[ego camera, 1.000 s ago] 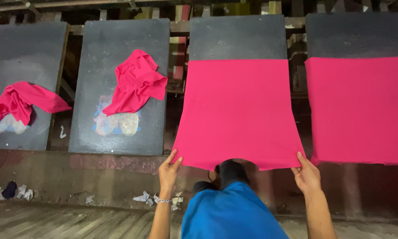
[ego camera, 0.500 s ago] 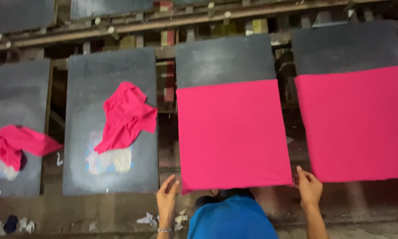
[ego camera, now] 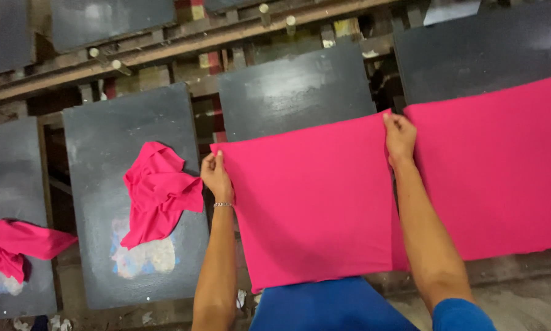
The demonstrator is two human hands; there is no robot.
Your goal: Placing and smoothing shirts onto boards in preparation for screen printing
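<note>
Your left hand and right hand each pinch a top corner of the pink cloth at frame centre, spread over a dark board. Left of it, a crumpled pink cloth lies on another board.

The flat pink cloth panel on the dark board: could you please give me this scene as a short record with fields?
Held item: flat pink cloth panel, spread over a dark grey rectangular board
Left hand: grips the panel's upper left corner
Right hand: grips the panel's upper right corner
Right neighbour: second flat pink cloth panel on another dark board
Left neighbour: crumpled pink cloth on a dark board with a pale stain
Far left: another crumpled pink cloth
Wrist: thin metal bracelet on left arm
</note>
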